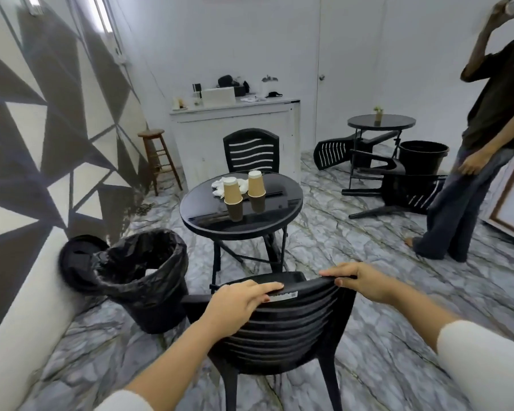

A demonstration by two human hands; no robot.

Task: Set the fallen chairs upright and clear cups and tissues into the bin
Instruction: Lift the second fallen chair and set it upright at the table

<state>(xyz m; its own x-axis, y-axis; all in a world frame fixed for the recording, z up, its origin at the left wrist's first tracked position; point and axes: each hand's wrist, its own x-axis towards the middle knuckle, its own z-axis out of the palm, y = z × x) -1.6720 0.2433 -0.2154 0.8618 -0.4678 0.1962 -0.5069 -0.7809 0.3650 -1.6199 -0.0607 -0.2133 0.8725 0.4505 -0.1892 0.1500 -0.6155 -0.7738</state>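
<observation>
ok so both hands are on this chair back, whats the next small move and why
Probably let go and reach for the nearer paper cup. The chair under the left hand and right hand already looks upright on its legs, while two cups and tissues sit on the round table, with the lined bin close on the left.

Cups (pixel 244 188) and tissues (pixel 229 183) on table (pixel 282 203), bin (pixel 144 277) left of it, fallen chairs (pixel 377 170) far right.
</observation>
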